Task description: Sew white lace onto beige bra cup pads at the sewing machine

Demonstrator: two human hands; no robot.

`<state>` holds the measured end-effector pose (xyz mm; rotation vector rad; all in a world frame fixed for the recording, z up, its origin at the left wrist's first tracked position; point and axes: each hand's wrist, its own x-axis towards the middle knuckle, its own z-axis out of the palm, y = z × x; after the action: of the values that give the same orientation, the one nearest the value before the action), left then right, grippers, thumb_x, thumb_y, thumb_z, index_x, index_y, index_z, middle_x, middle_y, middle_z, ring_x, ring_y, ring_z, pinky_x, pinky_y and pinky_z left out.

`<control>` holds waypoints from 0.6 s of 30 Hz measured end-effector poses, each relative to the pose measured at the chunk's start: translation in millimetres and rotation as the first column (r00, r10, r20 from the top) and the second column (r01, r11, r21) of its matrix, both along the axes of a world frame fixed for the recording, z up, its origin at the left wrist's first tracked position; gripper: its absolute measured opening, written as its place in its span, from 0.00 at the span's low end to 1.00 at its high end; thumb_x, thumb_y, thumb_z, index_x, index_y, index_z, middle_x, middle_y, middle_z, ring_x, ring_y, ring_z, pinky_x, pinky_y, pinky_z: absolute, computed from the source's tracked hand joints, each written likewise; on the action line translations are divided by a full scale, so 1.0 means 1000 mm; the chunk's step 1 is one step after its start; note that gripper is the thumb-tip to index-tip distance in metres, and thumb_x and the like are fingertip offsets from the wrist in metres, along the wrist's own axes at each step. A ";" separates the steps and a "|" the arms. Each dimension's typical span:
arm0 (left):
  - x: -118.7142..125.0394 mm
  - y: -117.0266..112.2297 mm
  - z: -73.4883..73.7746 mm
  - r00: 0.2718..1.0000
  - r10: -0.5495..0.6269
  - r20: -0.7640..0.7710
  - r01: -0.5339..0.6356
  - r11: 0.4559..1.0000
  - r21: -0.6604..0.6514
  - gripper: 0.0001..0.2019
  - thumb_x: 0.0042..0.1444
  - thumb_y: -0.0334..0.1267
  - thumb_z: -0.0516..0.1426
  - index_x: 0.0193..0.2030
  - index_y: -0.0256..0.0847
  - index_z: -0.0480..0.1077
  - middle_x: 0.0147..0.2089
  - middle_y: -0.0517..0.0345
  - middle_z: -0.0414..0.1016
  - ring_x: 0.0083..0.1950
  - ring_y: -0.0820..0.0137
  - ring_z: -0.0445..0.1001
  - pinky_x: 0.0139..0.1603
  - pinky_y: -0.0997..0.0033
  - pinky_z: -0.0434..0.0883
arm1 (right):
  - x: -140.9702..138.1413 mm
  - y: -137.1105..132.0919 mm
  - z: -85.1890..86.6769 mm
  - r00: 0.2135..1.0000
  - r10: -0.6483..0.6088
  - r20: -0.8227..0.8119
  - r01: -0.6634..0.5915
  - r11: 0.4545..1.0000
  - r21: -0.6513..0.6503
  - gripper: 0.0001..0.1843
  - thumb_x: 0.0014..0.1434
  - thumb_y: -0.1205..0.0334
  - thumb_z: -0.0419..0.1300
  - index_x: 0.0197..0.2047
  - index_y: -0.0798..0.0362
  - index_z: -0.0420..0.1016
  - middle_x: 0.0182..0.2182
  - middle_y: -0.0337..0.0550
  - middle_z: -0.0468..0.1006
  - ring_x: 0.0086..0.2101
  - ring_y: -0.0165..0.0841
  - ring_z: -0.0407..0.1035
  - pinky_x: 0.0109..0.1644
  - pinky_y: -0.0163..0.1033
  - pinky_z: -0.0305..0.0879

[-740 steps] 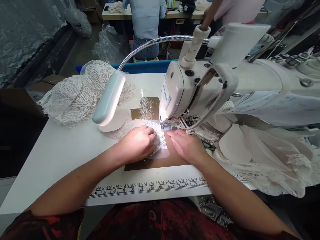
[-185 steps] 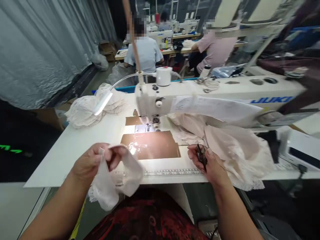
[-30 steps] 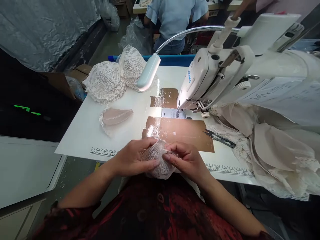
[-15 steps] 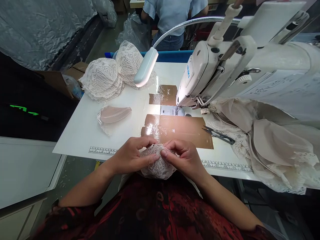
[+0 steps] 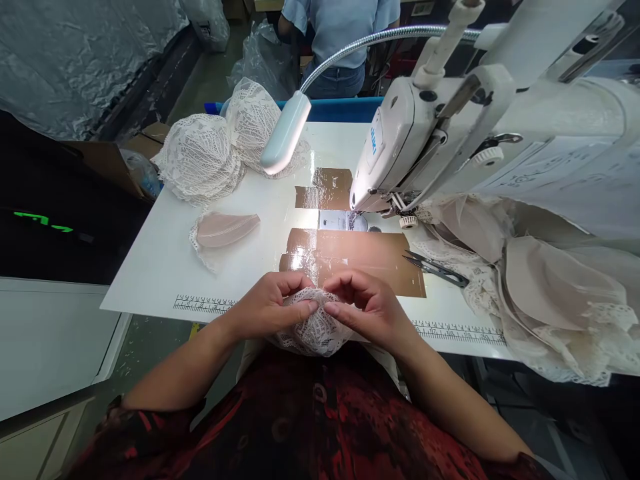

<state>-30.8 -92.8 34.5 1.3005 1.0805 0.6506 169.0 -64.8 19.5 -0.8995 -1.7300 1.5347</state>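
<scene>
A white lace bra cup [image 5: 316, 330] is at the table's front edge, close to my body. My left hand [image 5: 270, 305] pinches its upper rim from the left, thumb on the near side and fingers behind. From the right, my right hand [image 5: 367, 308] grips the same rim with thumb and forefinger, its thumb close to the left one. The fingertips behind the lace are partly hidden. Beyond my hands stands a white sewing machine [image 5: 395, 147], its needle area lit. Black thread snips [image 5: 436, 268] lie to the right of my right hand.
Stacked lace cups [image 5: 197, 160] sit at the back left under a lamp [image 5: 286, 133]. A single beige cup piece [image 5: 225, 230] lies nearer. Brown tape [image 5: 357, 257] covers part of the white table [image 5: 150, 267]. Beige lace pieces [image 5: 560, 287] are heaped at right. Behind the table sits another person [image 5: 345, 33].
My right hand has shifted slightly, its thumb and fingers a little farther apart at the rim. The lace cup is slightly turned between my hands. The whole view has moved a little.
</scene>
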 end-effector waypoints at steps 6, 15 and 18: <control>0.007 0.006 -0.003 1.000 -0.022 0.010 0.022 1.000 0.018 0.09 0.56 0.40 0.58 0.32 0.35 0.65 0.27 0.64 0.60 0.29 0.78 0.58 0.28 0.79 0.58 | 0.000 0.006 0.006 0.997 0.022 0.071 -0.020 0.999 -0.038 0.11 0.58 0.56 0.60 0.28 0.55 0.71 0.23 0.36 0.70 0.25 0.25 0.60 0.27 0.31 0.57; 0.017 0.014 -0.011 0.940 0.089 0.329 -0.027 0.981 -0.190 0.11 0.52 0.40 0.63 0.31 0.33 0.70 0.27 0.60 0.67 0.28 0.77 0.64 0.29 0.79 0.63 | 0.003 0.012 0.016 0.997 -0.028 0.067 0.027 0.999 0.028 0.11 0.56 0.57 0.61 0.27 0.55 0.71 0.22 0.36 0.70 0.23 0.24 0.59 0.26 0.31 0.57; 0.018 0.018 -0.015 0.887 0.264 0.380 -0.130 0.930 -0.343 0.14 0.47 0.42 0.65 0.26 0.34 0.67 0.23 0.62 0.66 0.23 0.78 0.63 0.23 0.80 0.61 | 0.005 0.020 0.011 0.997 -0.022 0.075 0.025 0.999 -0.035 0.11 0.55 0.55 0.62 0.29 0.55 0.73 0.24 0.37 0.72 0.25 0.26 0.62 0.28 0.32 0.59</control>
<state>-12.3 -74.8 19.8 0.7346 0.9161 0.8351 174.4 -44.6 30.7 -1.0036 -1.7423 1.5395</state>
